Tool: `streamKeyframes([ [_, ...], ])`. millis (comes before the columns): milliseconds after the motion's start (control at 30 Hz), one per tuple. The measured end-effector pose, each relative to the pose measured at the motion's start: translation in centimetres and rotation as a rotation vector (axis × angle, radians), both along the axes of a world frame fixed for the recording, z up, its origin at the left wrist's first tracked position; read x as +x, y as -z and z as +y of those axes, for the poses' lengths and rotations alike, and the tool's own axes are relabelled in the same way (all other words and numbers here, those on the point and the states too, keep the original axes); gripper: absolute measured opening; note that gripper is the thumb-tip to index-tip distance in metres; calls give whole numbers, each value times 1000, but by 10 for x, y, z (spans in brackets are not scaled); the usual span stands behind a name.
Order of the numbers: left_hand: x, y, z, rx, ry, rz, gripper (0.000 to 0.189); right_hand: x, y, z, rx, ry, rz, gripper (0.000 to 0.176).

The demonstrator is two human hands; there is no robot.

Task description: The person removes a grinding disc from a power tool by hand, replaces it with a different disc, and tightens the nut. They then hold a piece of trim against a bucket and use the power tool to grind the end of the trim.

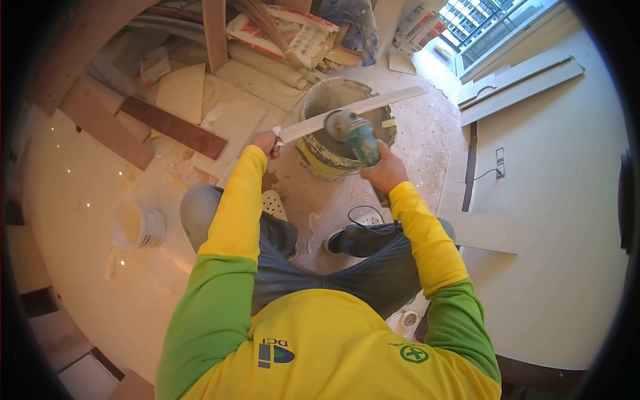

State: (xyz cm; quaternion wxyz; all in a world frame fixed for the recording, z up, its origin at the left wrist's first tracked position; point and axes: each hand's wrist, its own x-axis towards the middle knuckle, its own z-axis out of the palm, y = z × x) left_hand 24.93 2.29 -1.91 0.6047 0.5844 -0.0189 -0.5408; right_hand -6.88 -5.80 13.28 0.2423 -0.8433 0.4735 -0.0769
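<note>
A long, narrow pale strip [393, 97] lies slanting across the top of a mortar-caked bucket [320, 163]. Its near left end is gripped by my left hand [265, 143], fingers closed around it. My right hand [387, 170] is wrapped round the body of a green angle grinder [362, 141]. The grinder's head and disc overlap the strip's lower edge over the bucket's mouth. From the tool's rear a dark cord [353, 212] loops down by my right shoe.
A dark red-brown plank [173, 127] and board offcuts lie to the left. At the back sits a red-and-white sack [287, 33]. A white tub [139, 225] stands at left. Long trim pieces [523, 87] lean along the right, near a wall socket [500, 163].
</note>
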Motion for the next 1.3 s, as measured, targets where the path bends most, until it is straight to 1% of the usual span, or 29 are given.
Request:
streamKeyframes([
  [67, 1, 0, -2, 12, -4, -4, 26, -12, 6, -34, -48, 21, -22, 76],
  [133, 2, 2, -2, 3, 0, 1, 26, -20, 6, -63, -34, 132, 17, 73],
  [200, 1, -2, -1, 9, -4, -2, 26, -25, 1, -84, -25, 175, 12, 72],
  [267, 0, -5, -1, 15, -8, -6, 27, -26, -3, -94, 2, 246, 31, 71],
  [300, -1, -5, -1, 10, -5, -3, 27, -27, -2, -95, 2, 246, 29, 71],
  [400, 0, -3, -2, 0, -2, -15, 28, -24, -7, -73, 20, 189, 2, 70],
  [467, -1, -1, 1, 0, -1, -29, 28, -16, -4, -47, -18, 87, 13, 72],
  [500, -1, -3, 0, 1, 0, -19, 29, -11, -3, -33, -12, 87, 11, 72],
  [567, -2, -7, 1, 2, 3, -13, 30, 1, -5, -5, 28, -30, 22, 76],
  [700, -6, -14, 6, -20, 1, -33, 31, 19, -3, 37, 75, -104, 7, 77],
  [833, -5, -10, 3, -21, -15, -45, 31, 23, -7, 50, 80, -139, 30, 81],
  [967, -5, -8, 4, 0, 5, -53, 30, 13, -13, 24, 79, -108, 48, 82],
  [1033, -5, -8, 4, -2, -2, -89, 30, 2, -17, -1, 46, -28, 29, 80],
  [1067, -4, -7, 3, -3, -1, -88, 30, -5, -11, -18, 45, -26, 30, 80],
  [1133, -2, -3, 2, -11, -2, -75, 30, -20, 4, -56, -42, 79, 32, 74],
  [1167, -3, -4, 2, -12, -1, -75, 30, -24, 1, -69, -43, 80, 32, 74],
  [1233, -6, -7, 3, -30, 5, -95, 29, -31, -5, -95, -35, 203, 44, 68],
  [1300, -5, -8, 3, -26, 11, -92, 29, -38, -3, -123, -26, 243, 47, 68],
])
